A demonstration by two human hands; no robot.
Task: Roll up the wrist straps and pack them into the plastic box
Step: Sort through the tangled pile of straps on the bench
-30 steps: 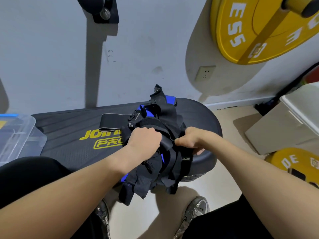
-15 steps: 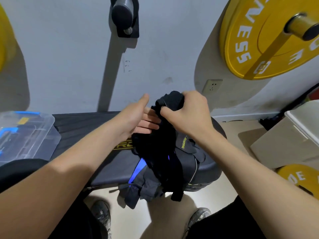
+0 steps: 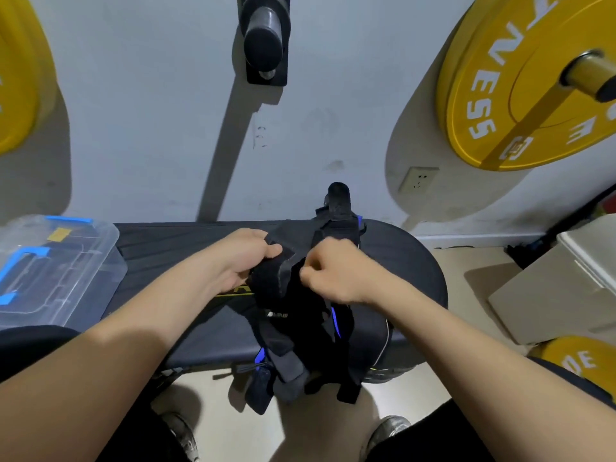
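A tangled heap of black wrist straps (image 3: 300, 331) with blue trim lies on the black padded bench (image 3: 186, 248) and hangs over its near edge. My left hand (image 3: 243, 258) grips a black strap at the heap's upper left. My right hand (image 3: 328, 271) is closed on another strap just to the right, its far end (image 3: 338, 201) sticking up towards the wall. The two hands are a short way apart. The clear plastic box (image 3: 56, 268) with blue latches sits at the bench's left end, lid on.
Yellow weight plates hang on the wall at right (image 3: 520, 95) and left (image 3: 16, 75). A black wall peg (image 3: 265, 41) juts out above. A beige lidded bin (image 3: 566, 278) stands on the floor at right, another yellow plate (image 3: 573, 361) below it. My shoes show under the bench.
Both hands came down from their raised position towards the bench and moved apart. The left hand, open half a second ago, now grips a strap. One strap end now stands up behind.
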